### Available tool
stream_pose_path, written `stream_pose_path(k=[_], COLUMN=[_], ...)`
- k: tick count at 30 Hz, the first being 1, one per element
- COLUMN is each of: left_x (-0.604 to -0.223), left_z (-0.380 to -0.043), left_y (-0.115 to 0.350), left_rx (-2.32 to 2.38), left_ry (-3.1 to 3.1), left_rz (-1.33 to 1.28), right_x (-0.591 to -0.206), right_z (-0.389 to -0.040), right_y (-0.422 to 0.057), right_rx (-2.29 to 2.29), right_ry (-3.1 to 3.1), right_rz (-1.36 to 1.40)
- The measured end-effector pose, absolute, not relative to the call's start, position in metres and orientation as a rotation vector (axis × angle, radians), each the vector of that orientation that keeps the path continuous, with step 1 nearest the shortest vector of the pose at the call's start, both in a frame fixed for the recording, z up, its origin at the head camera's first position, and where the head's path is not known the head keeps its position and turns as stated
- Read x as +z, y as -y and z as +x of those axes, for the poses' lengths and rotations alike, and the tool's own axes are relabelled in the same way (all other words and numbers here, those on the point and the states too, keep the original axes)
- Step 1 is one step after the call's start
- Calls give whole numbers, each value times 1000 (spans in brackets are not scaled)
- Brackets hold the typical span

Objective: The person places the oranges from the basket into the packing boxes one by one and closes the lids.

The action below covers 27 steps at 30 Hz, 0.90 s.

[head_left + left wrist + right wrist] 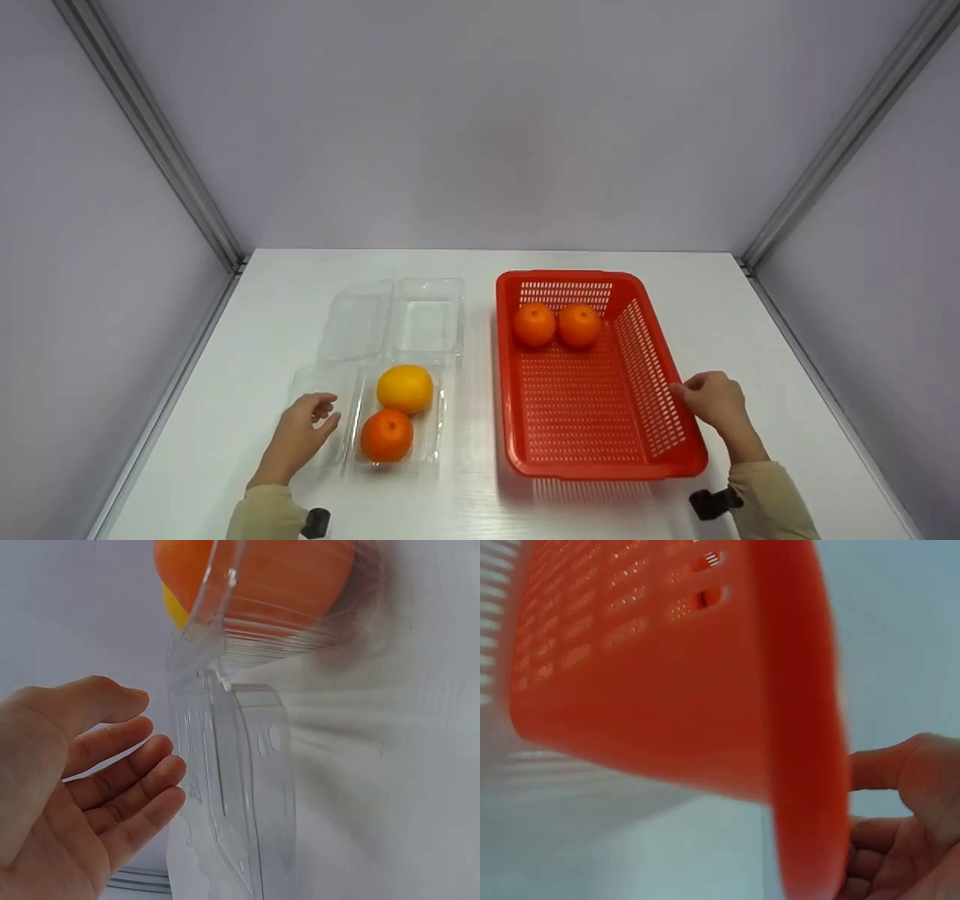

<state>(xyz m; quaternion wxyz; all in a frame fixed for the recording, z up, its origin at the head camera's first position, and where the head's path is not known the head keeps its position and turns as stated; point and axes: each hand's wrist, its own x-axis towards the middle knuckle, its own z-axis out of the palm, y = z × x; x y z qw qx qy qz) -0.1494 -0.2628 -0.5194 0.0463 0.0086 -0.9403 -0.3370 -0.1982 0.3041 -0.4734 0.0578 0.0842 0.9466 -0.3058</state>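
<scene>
My left hand [298,431] hovers with relaxed, slightly bent fingers over the lid half of the nearer clear plastic clamshell box [439,450]; nothing is in its grasp. In that box's base sit an orange [387,436] and, behind it, a yellow-orange fruit [405,388]. The left wrist view shows the clear lid [262,765] just beyond the fingertips. At the right, my right hand [716,401] grips the side rim of a red plastic basket [600,470] between thumb and fingers. The rim partly hides those fingers in the right wrist view.
Two oranges, one on the left [534,325] and one on the right [579,325], lie at the basket's far end. A second clear clamshell box [427,322] stands open behind the nearer one. Pale walls border the white table [472,420] at the back and sides.
</scene>
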Motion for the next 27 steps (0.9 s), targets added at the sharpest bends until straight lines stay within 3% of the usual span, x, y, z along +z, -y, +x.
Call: stream_pose_path(k=[27], left_x=[-528], left_z=[-150], left_y=[281], left_rx=[-1001], left_ry=[2846], left_rz=[186], right_x=[-466], right_z=[-191], right_y=[-237], right_rx=[-998], right_ry=[-3025], right_rz=[-45])
